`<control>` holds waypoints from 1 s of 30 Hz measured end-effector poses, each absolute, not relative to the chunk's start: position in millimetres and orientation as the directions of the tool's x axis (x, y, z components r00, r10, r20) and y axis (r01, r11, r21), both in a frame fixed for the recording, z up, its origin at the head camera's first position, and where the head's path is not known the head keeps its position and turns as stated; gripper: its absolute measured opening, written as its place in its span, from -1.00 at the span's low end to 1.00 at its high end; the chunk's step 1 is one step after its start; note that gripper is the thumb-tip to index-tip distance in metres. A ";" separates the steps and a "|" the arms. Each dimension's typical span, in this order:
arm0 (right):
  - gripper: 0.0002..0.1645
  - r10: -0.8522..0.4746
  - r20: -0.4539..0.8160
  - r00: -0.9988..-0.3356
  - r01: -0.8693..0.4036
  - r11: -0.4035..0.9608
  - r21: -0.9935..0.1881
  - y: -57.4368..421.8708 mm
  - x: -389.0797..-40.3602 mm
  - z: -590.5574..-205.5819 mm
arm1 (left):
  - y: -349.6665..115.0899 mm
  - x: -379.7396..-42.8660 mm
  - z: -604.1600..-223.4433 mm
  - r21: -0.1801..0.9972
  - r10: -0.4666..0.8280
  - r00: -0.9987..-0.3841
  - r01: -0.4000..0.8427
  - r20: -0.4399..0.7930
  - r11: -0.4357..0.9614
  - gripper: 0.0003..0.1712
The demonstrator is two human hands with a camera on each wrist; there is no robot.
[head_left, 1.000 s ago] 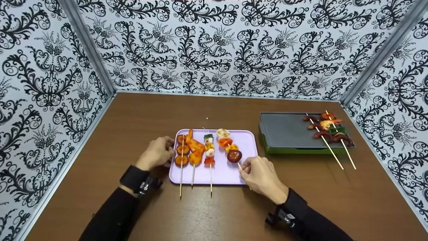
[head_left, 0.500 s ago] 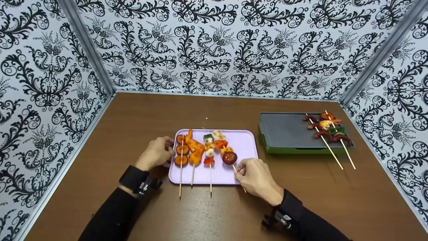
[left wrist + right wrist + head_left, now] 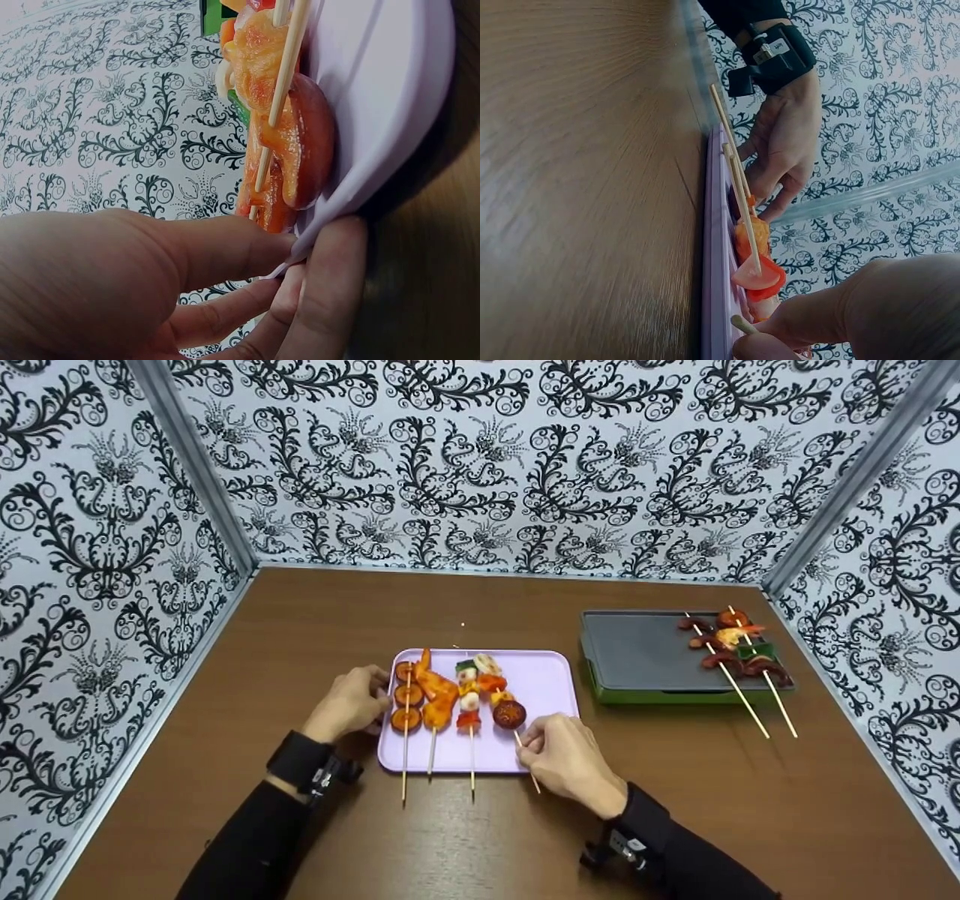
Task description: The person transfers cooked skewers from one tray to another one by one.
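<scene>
Right hand (image 3: 570, 757) pinches stick of fourth skewer (image 3: 501, 699) at lilac tray (image 3: 551, 679) near edge. Left hand (image 3: 352, 703) grips tray's left rim, apparently steadying.

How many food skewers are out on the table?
6: four on the lilac plastic tray, the rightmost wooden skewer pinched by the right hand; two on the dark grey griddle.

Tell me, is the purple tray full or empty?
Partly full: the purple tray holds four food skewers on its left half; its right side is bare.
</scene>
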State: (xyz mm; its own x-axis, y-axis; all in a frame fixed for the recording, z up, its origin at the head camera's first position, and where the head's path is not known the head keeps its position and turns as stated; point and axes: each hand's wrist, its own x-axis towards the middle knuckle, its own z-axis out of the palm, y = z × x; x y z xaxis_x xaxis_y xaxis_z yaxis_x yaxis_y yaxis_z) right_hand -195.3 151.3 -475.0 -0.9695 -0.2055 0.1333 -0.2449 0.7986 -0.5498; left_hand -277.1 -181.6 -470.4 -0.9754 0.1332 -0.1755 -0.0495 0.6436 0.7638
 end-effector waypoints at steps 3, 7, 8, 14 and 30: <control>-0.92 -0.203 0.116 -0.972 -0.232 0.793 -0.564 149.0 -195.8 -474.9 | -181.9 -277.0 -470.8 0.763 0.135 -0.976 -0.044 -0.171 0.644 -0.52; -0.95 -0.221 0.085 -0.972 -0.227 0.770 -0.596 146.1 -195.7 -474.8 | -182.0 -277.0 -471.3 0.766 0.136 -0.975 -0.047 -0.174 0.641 -0.53; -0.95 -0.229 0.079 -0.970 -0.229 0.761 -0.607 145.4 -195.5 -474.8 | -181.9 -277.1 -471.3 0.767 0.136 -0.975 -0.050 -0.177 0.640 -0.53; -0.90 -0.259 0.050 -0.965 -0.223 0.700 -0.678 141.0 -194.2 -474.3 | -181.4 -277.5 -471.3 0.760 0.132 -0.975 -0.051 -0.178 0.648 -0.52; -0.87 -0.303 -0.075 -0.950 -0.093 0.505 -0.858 129.6 -189.0 -478.2 | -181.8 -277.4 -471.5 0.764 0.142 -0.975 -0.041 -0.172 0.644 -0.53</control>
State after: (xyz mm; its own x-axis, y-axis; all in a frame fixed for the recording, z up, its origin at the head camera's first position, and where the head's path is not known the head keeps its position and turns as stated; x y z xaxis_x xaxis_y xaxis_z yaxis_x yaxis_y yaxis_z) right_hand -189.0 129.6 -478.2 -0.9499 -0.3033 -0.0749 -0.0935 0.5048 -0.8582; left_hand -277.4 -181.8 -471.5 -0.9748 0.1423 -0.1719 -0.0406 0.6445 0.7636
